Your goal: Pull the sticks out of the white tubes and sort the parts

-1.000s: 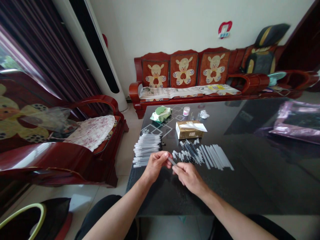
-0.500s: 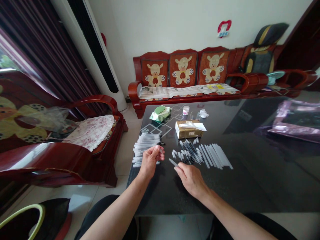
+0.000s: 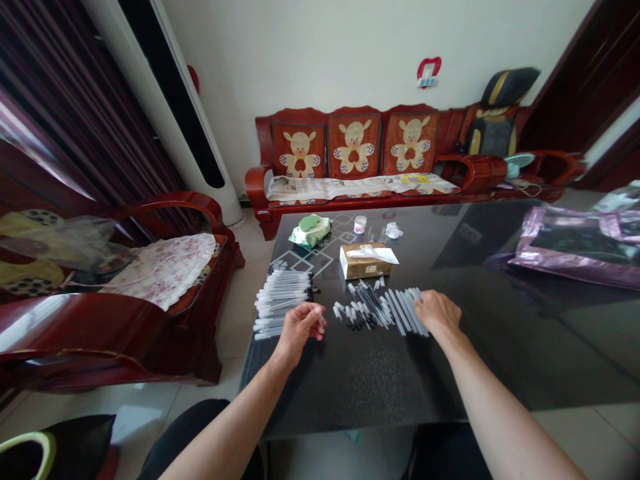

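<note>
Left hand: thumb and fingers pinched close, small pale piece apparently between them. Right hand: fingers curled at right end of row of clear tubes; whether tube gripped, cannot tell. Change: right hand shifted from beside left to tube row, so hands well apart, two-handed work seemingly paused. Left of tubes, dark refills and small caps; beyond left hand, pile of pens. Box behind refills.

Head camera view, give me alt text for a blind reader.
A person's right hand is at translucent tubes on a dark table; the left hand is near pale pens. Dark rods lie between the hands, before a gold box.
</note>
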`<state>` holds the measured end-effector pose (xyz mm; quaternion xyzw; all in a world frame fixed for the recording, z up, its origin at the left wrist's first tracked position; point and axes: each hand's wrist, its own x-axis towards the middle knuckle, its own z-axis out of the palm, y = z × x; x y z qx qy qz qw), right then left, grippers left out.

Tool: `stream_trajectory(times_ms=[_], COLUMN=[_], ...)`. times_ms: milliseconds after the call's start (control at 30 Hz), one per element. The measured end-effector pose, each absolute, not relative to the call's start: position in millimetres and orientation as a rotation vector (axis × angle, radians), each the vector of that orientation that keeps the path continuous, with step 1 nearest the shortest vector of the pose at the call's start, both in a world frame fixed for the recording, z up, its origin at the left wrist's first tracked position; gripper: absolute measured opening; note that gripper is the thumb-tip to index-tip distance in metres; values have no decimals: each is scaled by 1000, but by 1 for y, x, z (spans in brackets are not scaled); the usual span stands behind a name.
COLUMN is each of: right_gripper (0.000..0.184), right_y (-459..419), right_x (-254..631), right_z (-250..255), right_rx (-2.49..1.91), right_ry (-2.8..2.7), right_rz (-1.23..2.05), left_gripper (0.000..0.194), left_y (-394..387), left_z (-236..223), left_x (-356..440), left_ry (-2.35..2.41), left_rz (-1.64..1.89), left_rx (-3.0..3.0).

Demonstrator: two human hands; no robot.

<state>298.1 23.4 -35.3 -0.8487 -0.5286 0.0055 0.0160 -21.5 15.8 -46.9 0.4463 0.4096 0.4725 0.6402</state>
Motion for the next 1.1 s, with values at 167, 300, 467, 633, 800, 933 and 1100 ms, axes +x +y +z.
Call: stream_trajectory(times_ms=[167, 300, 467, 633, 800, 933, 1100], right_gripper=[32, 32, 31, 21, 25, 24, 24], right_y=[25, 19, -12, -40, -32, -5, 22], right_x=[295, 272, 197, 145, 159, 200, 236], right_z=[-39, -31, -31, -42, -46, -45, -50], right_rx=[-2620, -2389, -1649, -1519, -1615, -1862, -2126], right_ry=[-1695, -1742, -1995, -2064, -2076, -1915, -1795], right_rz=[-33, -162, 436, 584, 519, 340, 151], left_gripper=[36, 38, 39, 40, 39, 39, 25], left_y=[16, 14, 6, -4, -1, 16, 33], left_z=[-48, -47, -47, -52, -54, -46, -22], left_x=[-22, -17, -8, -3, -7, -23, -59], left_ry=[934, 934, 931, 958, 974, 1043, 1364], left_rz=[1073, 1046, 975, 881, 858, 966, 1014], left_rx=[1031, 1017, 1020, 1102, 1167, 1281, 1627])
